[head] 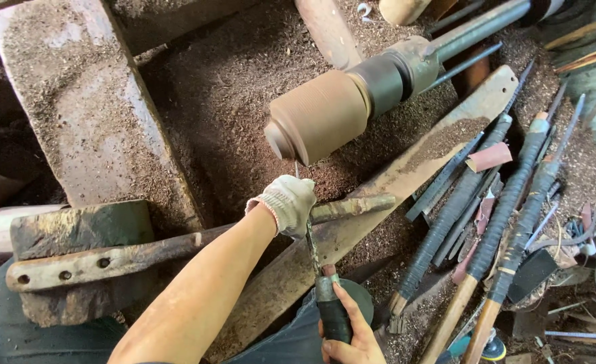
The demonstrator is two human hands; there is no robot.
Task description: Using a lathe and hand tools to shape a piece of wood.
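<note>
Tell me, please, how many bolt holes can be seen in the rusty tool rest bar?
3, in a row at the left end of the tool rest bar: the outermost, the middle and the innermost. The gloved left hand may hide others further along.

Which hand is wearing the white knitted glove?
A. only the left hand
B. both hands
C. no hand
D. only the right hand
A: the left hand wears the white knitted glove and rests on the rusty metal tool rest, while the bare right hand grips the black-wrapped handle of the long turning chisel.

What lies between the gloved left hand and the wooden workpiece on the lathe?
In the head view, only the chisel's thin metal tip and sawdust bed lie between left hand and workpiece.
</note>
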